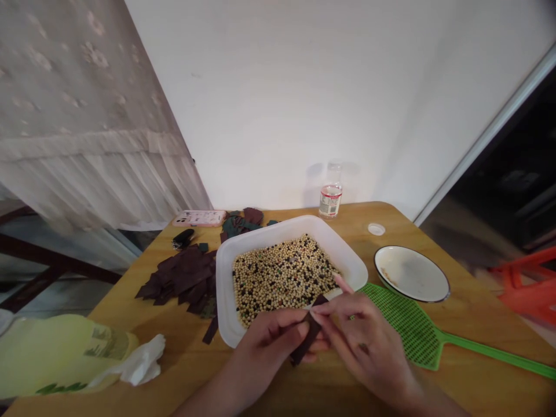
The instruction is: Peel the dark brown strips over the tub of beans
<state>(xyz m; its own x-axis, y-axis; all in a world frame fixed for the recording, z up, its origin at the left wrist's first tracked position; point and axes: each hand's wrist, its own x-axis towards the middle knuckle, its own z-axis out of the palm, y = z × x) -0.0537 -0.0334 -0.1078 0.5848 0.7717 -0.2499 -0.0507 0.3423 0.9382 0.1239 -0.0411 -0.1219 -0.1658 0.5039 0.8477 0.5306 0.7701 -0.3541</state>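
Note:
Over the near edge of a white plastic tray [223, 289], my left hand [273, 339] grips a dark brown strip [307, 343] of thin, flat material. My right hand [371, 339] is closed with thumb and index finger pinching at the same strip, one finger stretched out toward the tray. Whether a small piece sits between the fingertips I cannot make out. Small round cream and black beads or beans [282, 272], with a few coloured ones, fill the tray. Left of it lies a loose pile of dark brown flat pieces [186, 275].
Dark green and brown scraps [243, 223], a phone [200, 218] and a black key fob [183, 238] lie at the back left. A clear bottle [330, 197], white cap [376, 229], enamel plate [419, 275] and green fly swatter [403, 324] are rightward. A yellowish container [56, 353] stands front left.

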